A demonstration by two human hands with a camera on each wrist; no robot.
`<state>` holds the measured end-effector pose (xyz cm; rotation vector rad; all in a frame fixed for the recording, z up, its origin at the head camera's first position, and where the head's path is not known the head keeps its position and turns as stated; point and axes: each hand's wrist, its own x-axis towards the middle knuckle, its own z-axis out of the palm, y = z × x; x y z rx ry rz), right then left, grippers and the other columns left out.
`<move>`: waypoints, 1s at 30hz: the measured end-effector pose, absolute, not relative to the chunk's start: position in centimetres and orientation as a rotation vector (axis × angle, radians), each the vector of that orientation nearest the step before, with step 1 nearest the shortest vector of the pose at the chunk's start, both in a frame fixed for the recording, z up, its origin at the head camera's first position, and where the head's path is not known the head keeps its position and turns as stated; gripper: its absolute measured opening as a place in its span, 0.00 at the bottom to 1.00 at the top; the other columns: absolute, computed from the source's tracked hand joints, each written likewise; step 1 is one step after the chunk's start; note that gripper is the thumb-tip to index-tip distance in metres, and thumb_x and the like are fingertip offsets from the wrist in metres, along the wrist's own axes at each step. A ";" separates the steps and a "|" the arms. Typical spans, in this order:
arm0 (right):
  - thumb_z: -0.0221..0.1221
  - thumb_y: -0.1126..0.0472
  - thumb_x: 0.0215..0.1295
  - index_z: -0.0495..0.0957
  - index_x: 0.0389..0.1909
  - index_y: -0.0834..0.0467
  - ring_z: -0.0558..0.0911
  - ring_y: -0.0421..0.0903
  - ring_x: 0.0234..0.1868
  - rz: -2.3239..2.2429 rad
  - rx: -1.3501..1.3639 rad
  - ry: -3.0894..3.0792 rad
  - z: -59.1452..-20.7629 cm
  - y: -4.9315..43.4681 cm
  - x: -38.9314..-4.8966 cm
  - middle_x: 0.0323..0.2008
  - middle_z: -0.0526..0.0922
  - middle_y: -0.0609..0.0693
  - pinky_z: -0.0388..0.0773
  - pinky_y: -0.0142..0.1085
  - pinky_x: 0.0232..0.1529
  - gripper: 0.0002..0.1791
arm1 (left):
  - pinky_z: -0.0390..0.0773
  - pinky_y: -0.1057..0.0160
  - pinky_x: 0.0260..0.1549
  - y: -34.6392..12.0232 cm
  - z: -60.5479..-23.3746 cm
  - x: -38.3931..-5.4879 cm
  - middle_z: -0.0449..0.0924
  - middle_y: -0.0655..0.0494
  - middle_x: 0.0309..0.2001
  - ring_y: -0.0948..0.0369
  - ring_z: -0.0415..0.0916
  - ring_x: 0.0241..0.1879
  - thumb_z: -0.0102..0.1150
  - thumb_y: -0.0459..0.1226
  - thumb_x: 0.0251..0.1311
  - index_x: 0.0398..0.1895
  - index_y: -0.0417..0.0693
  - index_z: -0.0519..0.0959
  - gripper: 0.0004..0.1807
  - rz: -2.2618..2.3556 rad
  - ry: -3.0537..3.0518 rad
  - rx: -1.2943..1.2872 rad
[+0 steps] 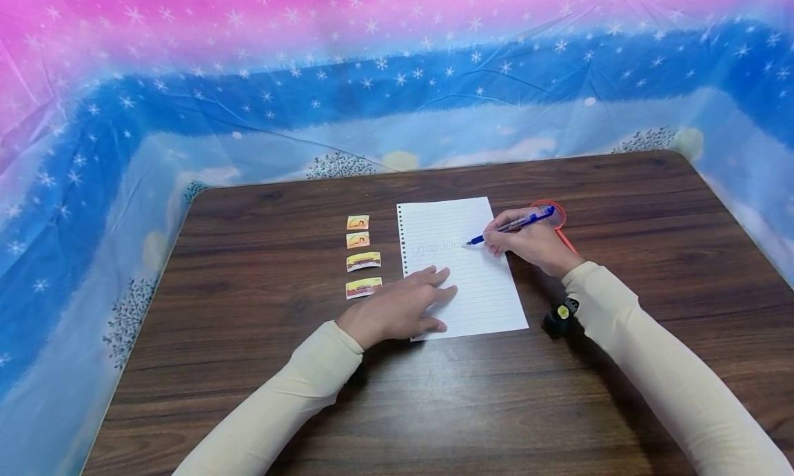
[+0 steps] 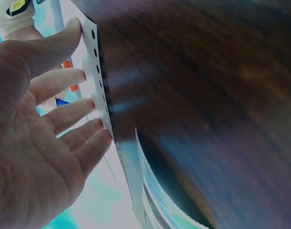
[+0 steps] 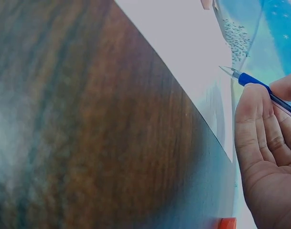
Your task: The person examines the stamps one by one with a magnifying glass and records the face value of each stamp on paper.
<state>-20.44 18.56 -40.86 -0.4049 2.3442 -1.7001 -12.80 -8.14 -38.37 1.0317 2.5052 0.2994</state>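
A lined sheet of paper (image 1: 477, 297) with punched holes down its left edge lies on the wooden table. Across its middle runs a row of faint pen writing (image 1: 434, 249). My right hand (image 1: 530, 242) pinches a blue pen (image 1: 511, 224), its tip at the right end of that row. In the right wrist view the pen's blue grip and metal tip (image 3: 230, 71) show in front of the fingers. My left hand (image 1: 403, 304) rests with spread fingers on the paper's lower left. In the left wrist view its fingertips (image 2: 77, 75) touch the sheet beside the holes.
Several small yellow printed stamps stand in a column left of the paper, the lowest stamp (image 1: 364, 288) close to my left hand. Behind my right hand lies a red-rimmed magnifying glass (image 1: 563, 218). A snowflake-patterned cloth (image 1: 384, 83) hangs around the table (image 1: 260, 255).
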 end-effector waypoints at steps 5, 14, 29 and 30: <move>0.65 0.65 0.67 0.81 0.41 0.73 0.86 0.50 0.32 -1.733 -0.405 2.303 -40.9 18.5 -20.5 0.35 0.86 0.68 0.86 0.39 0.35 0.12 | 0.55 0.54 0.74 -8.1 -38.4 -12.8 0.55 0.46 0.78 0.50 0.47 0.78 0.66 0.48 0.66 0.75 0.50 0.68 0.35 0.310 2.516 1.044; 0.65 0.65 0.67 0.80 0.41 0.73 0.87 0.50 0.32 -1.758 -0.374 2.288 -41.1 18.7 -20.6 0.35 0.86 0.68 0.86 0.40 0.36 0.12 | 0.55 0.54 0.74 -8.2 -38.3 -12.7 0.55 0.46 0.78 0.49 0.47 0.78 0.66 0.47 0.66 0.75 0.49 0.68 0.35 0.315 2.516 1.046; 0.65 0.63 0.68 0.81 0.42 0.71 0.86 0.47 0.32 -1.758 -0.271 2.351 -41.0 18.5 -20.8 0.34 0.87 0.64 0.85 0.37 0.36 0.13 | 0.54 0.55 0.74 -8.3 -38.5 -12.8 0.55 0.46 0.78 0.50 0.47 0.79 0.66 0.47 0.67 0.75 0.49 0.68 0.36 0.319 2.513 1.047; 0.66 0.62 0.68 0.81 0.43 0.71 0.87 0.47 0.32 -1.747 -0.273 2.356 -40.9 18.5 -20.8 0.35 0.87 0.64 0.85 0.37 0.37 0.14 | 0.54 0.55 0.74 -8.3 -38.5 -12.8 0.55 0.46 0.78 0.50 0.47 0.79 0.66 0.47 0.67 0.75 0.49 0.68 0.36 0.318 2.513 1.047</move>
